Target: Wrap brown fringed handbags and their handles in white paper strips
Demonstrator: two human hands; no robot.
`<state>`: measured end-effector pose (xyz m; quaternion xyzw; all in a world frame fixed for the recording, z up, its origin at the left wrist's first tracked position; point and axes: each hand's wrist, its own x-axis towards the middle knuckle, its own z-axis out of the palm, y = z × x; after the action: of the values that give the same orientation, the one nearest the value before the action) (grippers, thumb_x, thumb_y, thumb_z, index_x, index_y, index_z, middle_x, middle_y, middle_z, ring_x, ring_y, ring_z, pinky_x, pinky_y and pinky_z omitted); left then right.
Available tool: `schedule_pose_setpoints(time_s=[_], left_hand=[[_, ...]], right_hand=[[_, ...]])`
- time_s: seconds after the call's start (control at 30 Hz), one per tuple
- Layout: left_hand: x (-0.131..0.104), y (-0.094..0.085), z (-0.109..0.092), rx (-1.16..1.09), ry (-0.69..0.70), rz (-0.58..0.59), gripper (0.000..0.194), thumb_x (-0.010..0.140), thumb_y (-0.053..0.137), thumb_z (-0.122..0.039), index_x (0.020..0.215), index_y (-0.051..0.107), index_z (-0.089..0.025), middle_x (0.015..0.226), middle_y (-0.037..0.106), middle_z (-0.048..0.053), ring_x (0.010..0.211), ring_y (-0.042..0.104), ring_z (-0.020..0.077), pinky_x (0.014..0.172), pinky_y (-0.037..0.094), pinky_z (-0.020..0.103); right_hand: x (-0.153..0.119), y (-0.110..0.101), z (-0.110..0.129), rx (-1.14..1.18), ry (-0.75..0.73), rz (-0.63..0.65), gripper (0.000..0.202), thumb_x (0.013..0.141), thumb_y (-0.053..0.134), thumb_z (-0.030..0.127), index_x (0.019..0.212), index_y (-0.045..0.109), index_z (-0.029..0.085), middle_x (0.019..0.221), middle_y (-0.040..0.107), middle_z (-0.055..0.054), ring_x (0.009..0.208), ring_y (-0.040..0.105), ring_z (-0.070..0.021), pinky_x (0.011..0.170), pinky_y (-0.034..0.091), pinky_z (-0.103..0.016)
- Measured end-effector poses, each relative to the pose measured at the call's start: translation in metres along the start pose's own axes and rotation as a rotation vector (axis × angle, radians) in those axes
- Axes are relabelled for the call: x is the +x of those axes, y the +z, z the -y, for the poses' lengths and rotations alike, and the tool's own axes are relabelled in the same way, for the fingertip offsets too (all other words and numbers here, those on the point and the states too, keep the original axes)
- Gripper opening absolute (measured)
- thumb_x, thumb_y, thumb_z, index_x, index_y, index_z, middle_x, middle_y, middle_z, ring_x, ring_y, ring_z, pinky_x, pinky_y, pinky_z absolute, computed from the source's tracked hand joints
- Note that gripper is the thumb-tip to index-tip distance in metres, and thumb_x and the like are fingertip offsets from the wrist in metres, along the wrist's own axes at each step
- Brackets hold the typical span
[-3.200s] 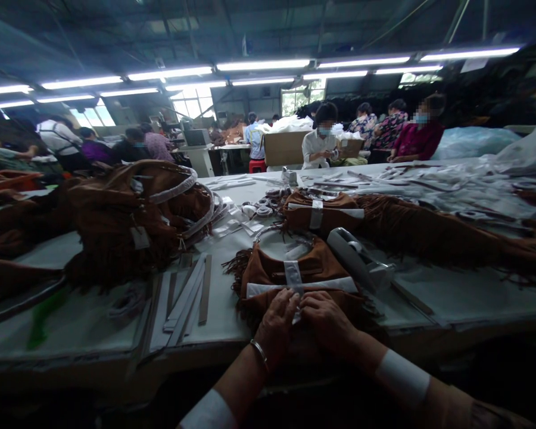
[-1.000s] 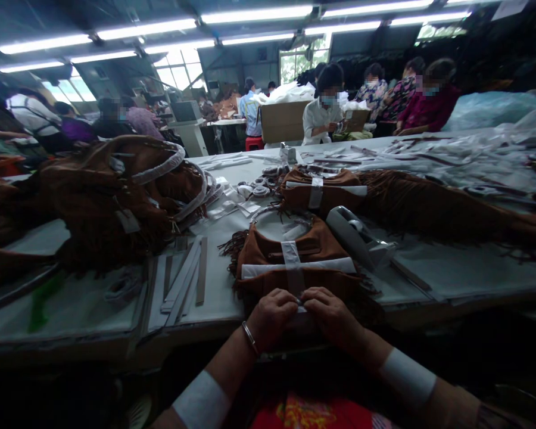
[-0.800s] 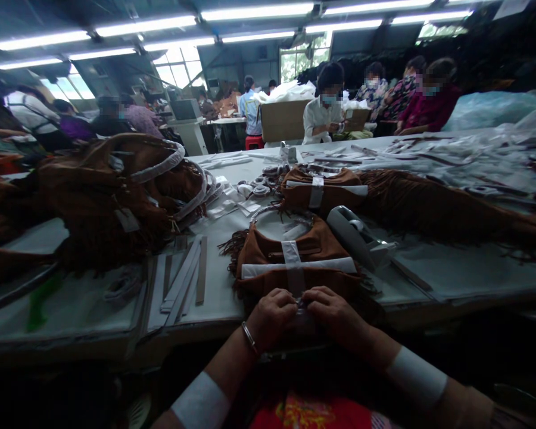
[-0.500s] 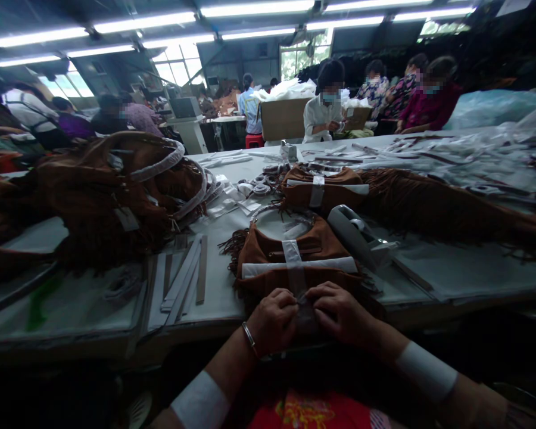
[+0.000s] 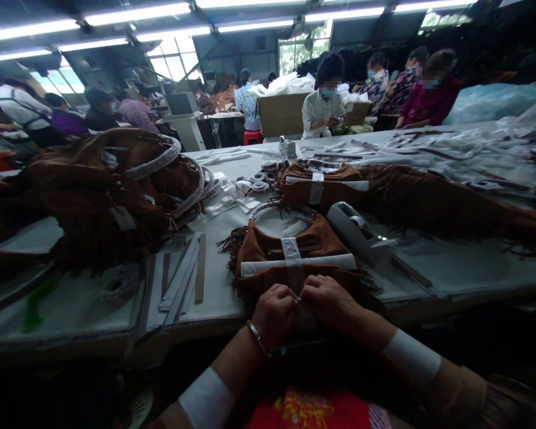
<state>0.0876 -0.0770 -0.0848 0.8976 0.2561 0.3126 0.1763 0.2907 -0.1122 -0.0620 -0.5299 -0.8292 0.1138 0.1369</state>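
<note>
A brown suede-like handbag (image 5: 259,247) with fringe lies on the table in front of me, a white roll (image 5: 321,262) across its front. A translucent plastic strip (image 5: 292,253) runs over the roll and down toward my fingers. My left hand (image 5: 274,313) is closed in a pinch at the bag's near edge. Right beside it, my right hand (image 5: 328,301) pinches too, the fingertips of both nearly touching at the strip's lower part. Exactly how the strip sits between the fingers is hidden. A grey tape dispenser (image 5: 355,229) stands against the bag's right side.
Another wrapped brown bag (image 5: 321,189) lies behind, with long fringe trailing right. A heap of brown bags (image 5: 93,196) fills the left. Flat strips (image 5: 185,277) lie left of my bag. Plastic scraps (image 5: 429,152) cover the far right. Several people work beyond the table.
My hands have drawn closer together, the right one moving left and slightly up toward the left one. The bag has stayed in place; the view has shifted a little.
</note>
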Motion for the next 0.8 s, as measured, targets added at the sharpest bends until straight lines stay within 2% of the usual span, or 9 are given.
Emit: schedule_pose_setpoints(time_s=[0.13, 0.23, 0.4, 0.43, 0.5, 0.6, 0.7, 0.77, 0.8], left_hand=[[0.002, 0.001, 0.000, 0.039, -0.031, 0.010, 0.010, 0.089, 0.061, -0.017, 0.079, 0.066, -0.018, 0.087, 0.067, 0.005, 0.082, 0.059, 0.0175, 0.072, 0.050, 0.030], [0.002, 0.002, -0.001, 0.058, -0.029, 0.018, 0.014, 0.091, 0.060, -0.021, 0.078, 0.065, -0.018, 0.085, 0.066, 0.005, 0.081, 0.059, 0.0171, 0.073, 0.049, 0.030], [0.001, 0.006, 0.000, 0.079, -0.036, 0.008, 0.020, 0.093, 0.060, -0.024, 0.074, 0.065, -0.018, 0.082, 0.064, 0.005, 0.079, 0.057, 0.0166, 0.071, 0.048, 0.030], [0.000, 0.007, 0.000, 0.080, -0.038, 0.008, 0.020, 0.093, 0.061, -0.024, 0.074, 0.065, -0.018, 0.082, 0.064, 0.005, 0.079, 0.057, 0.0166, 0.071, 0.048, 0.030], [0.000, 0.007, 0.000, 0.080, -0.042, 0.008, 0.018, 0.092, 0.061, -0.023, 0.075, 0.065, -0.018, 0.083, 0.064, 0.005, 0.080, 0.057, 0.0167, 0.072, 0.048, 0.030], [0.001, 0.005, -0.003, 0.090, -0.041, 0.014, 0.017, 0.091, 0.060, -0.020, 0.075, 0.064, -0.018, 0.084, 0.064, 0.005, 0.080, 0.056, 0.0167, 0.072, 0.048, 0.030], [0.001, -0.002, -0.007, 0.084, -0.023, 0.042, 0.012, 0.088, 0.058, -0.016, 0.077, 0.062, -0.018, 0.088, 0.063, 0.006, 0.082, 0.056, 0.0179, 0.074, 0.049, 0.032], [0.001, -0.007, -0.010, 0.058, -0.020, 0.071, 0.004, 0.079, 0.063, -0.015, 0.082, 0.062, -0.017, 0.093, 0.063, 0.008, 0.086, 0.057, 0.0200, 0.077, 0.050, 0.034], [0.001, -0.008, -0.012, 0.047, -0.029, 0.080, 0.009, 0.075, 0.066, -0.016, 0.083, 0.062, -0.017, 0.095, 0.063, 0.008, 0.088, 0.057, 0.0211, 0.078, 0.050, 0.035]], right_hand=[[-0.006, -0.003, -0.005, 0.036, -0.049, 0.017, 0.012, 0.090, 0.059, 0.014, 0.093, 0.068, 0.021, 0.099, 0.063, -0.005, 0.087, 0.053, -0.0177, 0.079, 0.035, -0.031], [-0.015, -0.012, -0.005, 0.046, -0.139, 0.023, 0.024, 0.091, 0.055, 0.014, 0.109, 0.067, 0.024, 0.108, 0.062, -0.006, 0.094, 0.053, -0.0185, 0.085, 0.036, -0.033], [-0.033, -0.022, 0.003, -0.018, -0.235, 0.024, 0.055, 0.081, 0.070, 0.031, 0.134, 0.057, 0.026, 0.129, 0.056, -0.011, 0.112, 0.051, -0.0265, 0.096, 0.035, -0.041], [-0.035, -0.019, 0.004, -0.033, -0.228, 0.003, 0.055, 0.081, 0.071, 0.034, 0.133, 0.058, 0.026, 0.130, 0.056, -0.011, 0.113, 0.051, -0.0275, 0.097, 0.035, -0.041], [-0.035, -0.009, 0.005, -0.049, -0.195, -0.057, 0.040, 0.086, 0.068, 0.034, 0.124, 0.064, 0.026, 0.127, 0.058, -0.011, 0.111, 0.051, -0.0271, 0.096, 0.035, -0.041], [-0.030, 0.006, 0.003, -0.034, -0.127, -0.153, 0.014, 0.091, 0.060, 0.024, 0.099, 0.072, 0.023, 0.115, 0.064, -0.009, 0.100, 0.055, -0.0226, 0.088, 0.036, -0.036], [-0.021, 0.010, 0.000, 0.009, -0.046, -0.170, 0.014, 0.091, 0.058, 0.017, 0.086, 0.071, 0.021, 0.104, 0.069, -0.005, 0.091, 0.058, -0.0189, 0.084, 0.036, -0.033], [-0.014, 0.008, -0.001, 0.056, 0.011, -0.143, 0.016, 0.092, 0.057, 0.016, 0.085, 0.070, 0.021, 0.100, 0.071, -0.003, 0.089, 0.060, -0.0172, 0.083, 0.036, -0.032], [-0.011, 0.006, -0.001, 0.072, 0.039, -0.126, 0.016, 0.092, 0.057, 0.017, 0.084, 0.070, 0.020, 0.098, 0.071, -0.003, 0.088, 0.061, -0.0164, 0.083, 0.037, -0.031]])
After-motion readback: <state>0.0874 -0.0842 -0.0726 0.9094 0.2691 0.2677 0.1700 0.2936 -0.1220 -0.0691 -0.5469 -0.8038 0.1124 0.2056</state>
